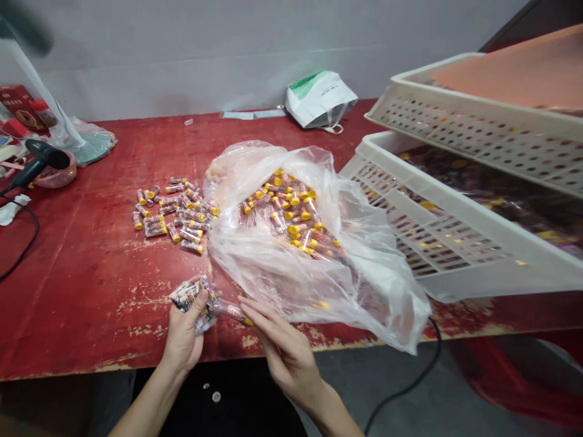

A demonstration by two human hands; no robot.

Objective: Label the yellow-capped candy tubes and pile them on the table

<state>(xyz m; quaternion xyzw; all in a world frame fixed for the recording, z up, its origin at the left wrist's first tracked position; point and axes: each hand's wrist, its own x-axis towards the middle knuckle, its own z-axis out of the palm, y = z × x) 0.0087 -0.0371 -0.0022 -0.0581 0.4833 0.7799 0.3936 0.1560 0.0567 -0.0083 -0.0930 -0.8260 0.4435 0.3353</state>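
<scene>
My left hand is closed round a bunch of printed plastic sleeves near the table's front edge. Between the hands lies a clear tube with a yellow cap, its far end against the sleeves. The fingers of my right hand are closed on the capped end of this tube. Just beyond my hands, a pile of small yellow-capped tubes in printed sleeves lies on the red table. To the right of that pile, an open clear plastic bag holds many yellow-capped tubes without visible sleeves.
Two white plastic crates are stacked at the right, the lower one full of similar tubes. A white and green paper bag lies by the wall. At the left are a barcode scanner, a lamp base and a black cable.
</scene>
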